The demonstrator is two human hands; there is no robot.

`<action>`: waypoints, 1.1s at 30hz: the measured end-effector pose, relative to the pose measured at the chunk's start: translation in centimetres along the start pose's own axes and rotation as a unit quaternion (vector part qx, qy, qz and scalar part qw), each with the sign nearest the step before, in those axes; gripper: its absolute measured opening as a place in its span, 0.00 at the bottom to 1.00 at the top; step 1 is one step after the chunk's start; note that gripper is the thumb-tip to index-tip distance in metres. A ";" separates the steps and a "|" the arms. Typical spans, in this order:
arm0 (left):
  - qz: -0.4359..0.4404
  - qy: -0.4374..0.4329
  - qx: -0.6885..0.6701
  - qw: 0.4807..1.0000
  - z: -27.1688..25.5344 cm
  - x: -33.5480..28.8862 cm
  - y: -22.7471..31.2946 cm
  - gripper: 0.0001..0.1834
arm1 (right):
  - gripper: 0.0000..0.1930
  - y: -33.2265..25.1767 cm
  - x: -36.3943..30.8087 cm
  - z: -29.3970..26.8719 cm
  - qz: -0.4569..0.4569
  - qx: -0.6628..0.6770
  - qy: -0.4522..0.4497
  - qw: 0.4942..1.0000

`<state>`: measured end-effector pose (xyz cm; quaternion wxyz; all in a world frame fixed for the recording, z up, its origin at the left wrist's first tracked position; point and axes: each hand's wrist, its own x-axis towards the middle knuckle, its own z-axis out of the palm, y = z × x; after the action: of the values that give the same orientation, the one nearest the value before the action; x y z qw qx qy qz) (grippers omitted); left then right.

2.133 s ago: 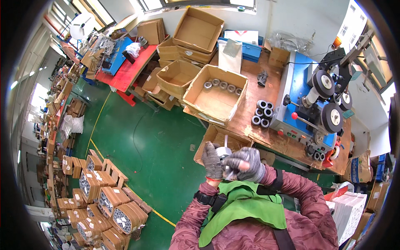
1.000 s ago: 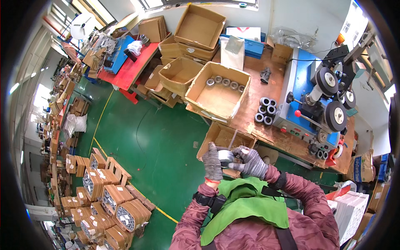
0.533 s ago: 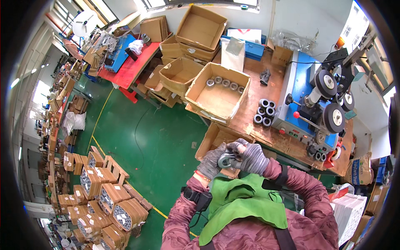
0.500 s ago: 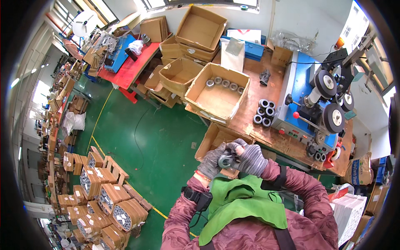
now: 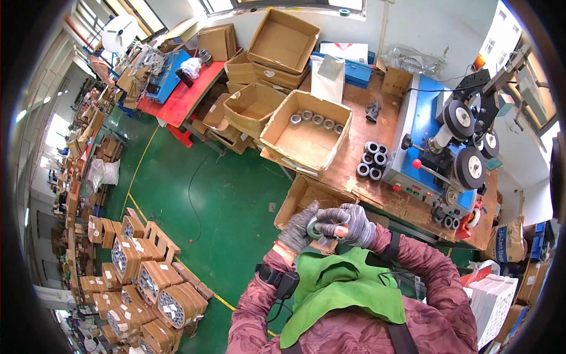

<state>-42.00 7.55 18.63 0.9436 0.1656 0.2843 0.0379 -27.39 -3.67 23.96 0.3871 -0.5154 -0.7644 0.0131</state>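
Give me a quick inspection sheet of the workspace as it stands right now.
Surface: wooden workbench, crowded.
Job's things: small roll of tape, gripped between both gloved hands; open cardboard box just beyond it.
Clutter: large open box with a row of rolls, six dark rolls on the bench, stacked empty cartons.
Hands: left hand and right hand both closed on the roll.
Cables: black cable on the green floor.
Surroundings: blue winding machine, red table, packed boxes on the floor.

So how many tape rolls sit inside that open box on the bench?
4, in a row along the far wall of the box: rolls at. None seem hidden.
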 end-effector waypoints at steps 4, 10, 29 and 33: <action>0.037 0.072 0.079 0.994 -1.0 0.9 -1.0 0.20 | 0.12 0.2 -0.4 0.8 0.024 0.022 0.004 0.999; 0.271 0.212 0.213 0.914 2.4 0.7 -2.6 0.23 | 0.09 0.0 -0.3 1.2 0.058 0.019 0.075 0.995; 0.393 0.170 0.477 0.767 4.1 -0.8 -2.5 0.24 | 0.10 2.2 -1.0 0.8 0.495 0.468 0.026 0.732; 0.378 0.147 0.468 0.785 2.8 -0.5 -2.4 0.23 | 0.11 1.8 -1.6 1.3 0.540 0.522 -0.003 0.660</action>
<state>-40.89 4.44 20.28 0.6068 0.6739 0.3168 0.2779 -26.49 -3.62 21.30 0.5151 -0.5506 -0.2204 0.6188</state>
